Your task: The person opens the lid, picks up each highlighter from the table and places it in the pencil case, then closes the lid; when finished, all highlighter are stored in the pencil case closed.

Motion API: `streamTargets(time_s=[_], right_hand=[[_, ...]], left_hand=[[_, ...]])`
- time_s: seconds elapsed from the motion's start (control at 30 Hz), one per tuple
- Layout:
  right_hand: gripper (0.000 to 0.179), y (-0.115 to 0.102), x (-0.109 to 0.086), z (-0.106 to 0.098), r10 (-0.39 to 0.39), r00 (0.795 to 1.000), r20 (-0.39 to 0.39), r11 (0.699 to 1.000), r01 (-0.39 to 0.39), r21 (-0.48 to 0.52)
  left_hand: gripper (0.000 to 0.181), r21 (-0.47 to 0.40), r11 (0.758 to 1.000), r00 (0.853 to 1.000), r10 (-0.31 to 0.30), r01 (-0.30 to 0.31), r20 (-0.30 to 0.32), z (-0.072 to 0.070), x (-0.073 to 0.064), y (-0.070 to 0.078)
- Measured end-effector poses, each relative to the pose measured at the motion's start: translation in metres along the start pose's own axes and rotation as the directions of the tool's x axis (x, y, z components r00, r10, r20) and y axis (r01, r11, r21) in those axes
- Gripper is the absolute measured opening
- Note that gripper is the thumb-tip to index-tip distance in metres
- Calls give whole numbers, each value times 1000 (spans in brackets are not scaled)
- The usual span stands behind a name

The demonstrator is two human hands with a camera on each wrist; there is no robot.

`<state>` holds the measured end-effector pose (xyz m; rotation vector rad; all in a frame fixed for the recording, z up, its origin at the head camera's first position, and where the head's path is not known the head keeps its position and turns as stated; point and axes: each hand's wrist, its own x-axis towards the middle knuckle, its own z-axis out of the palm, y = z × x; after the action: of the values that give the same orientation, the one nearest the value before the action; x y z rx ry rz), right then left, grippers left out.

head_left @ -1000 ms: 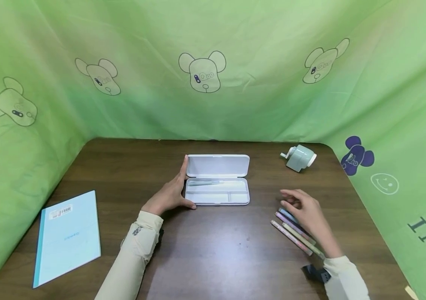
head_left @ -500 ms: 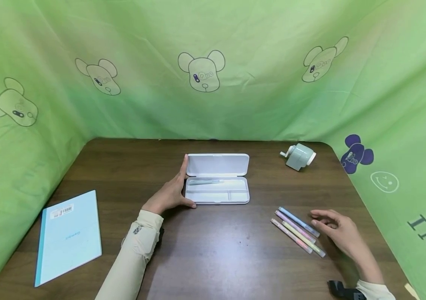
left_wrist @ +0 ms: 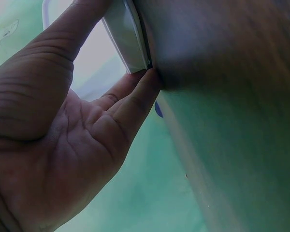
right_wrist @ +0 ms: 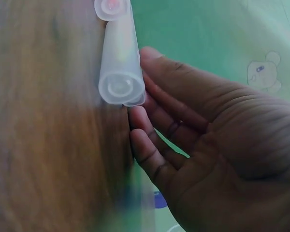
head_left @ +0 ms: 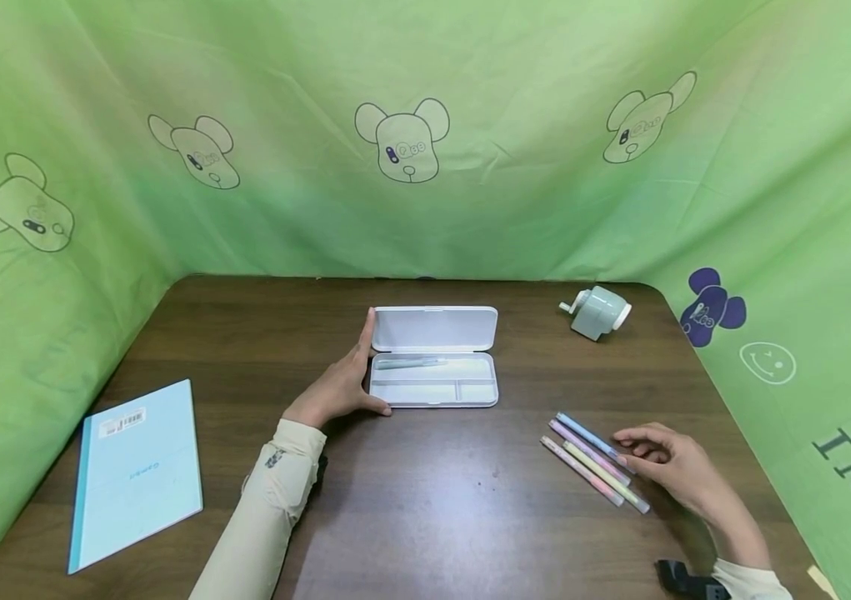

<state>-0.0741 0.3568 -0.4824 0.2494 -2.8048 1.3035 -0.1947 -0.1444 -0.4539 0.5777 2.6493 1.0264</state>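
Observation:
A white pencil case (head_left: 434,394) lies with its lid raised at mid-table, a pale pen (head_left: 410,363) in its back compartment. My left hand (head_left: 338,390) holds the left end of the case, thumb at the front corner and fingers reaching back to the lid; the left wrist view shows this hand (left_wrist: 82,125) around the end. To the right lie a blue pen (head_left: 583,432), a purple pen (head_left: 578,446), a yellow pen (head_left: 605,477) and a pink pen (head_left: 578,469). My right hand (head_left: 676,467) is beside them, fingers loosely bent, thumb tip touching the blue pen's near end.
A grey-green pencil sharpener (head_left: 599,313) with a crank stands at the back right. At the left lies a light blue notebook (head_left: 138,475). Green printed cloth (head_left: 275,217) surrounds the brown table (head_left: 425,517) at the back and sides.
My right hand first drew back rightward and toward me from above the pens. It then shifted slightly left to touch the blue pen. My left hand stayed on the pencil case.

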Motion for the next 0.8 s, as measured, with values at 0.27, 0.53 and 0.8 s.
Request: streamTargets(time_s=[0.27, 0.53, 0.8], right_hand=[[13, -6, 0, 2, 35, 999, -10, 995, -35, -91], [12, -4, 1, 1, 79, 996, -52, 989, -85, -120], [14, -4, 8, 6, -58, 980, -191, 993, 37, -113]], left_hand=[[160, -2, 1000, 1000, 0, 0, 0, -1, 0, 0], [159, -3, 1000, 1000, -8, 8, 1, 1, 1, 1], [157, -12, 1000, 1000, 0, 0, -8, -1, -2, 1]])
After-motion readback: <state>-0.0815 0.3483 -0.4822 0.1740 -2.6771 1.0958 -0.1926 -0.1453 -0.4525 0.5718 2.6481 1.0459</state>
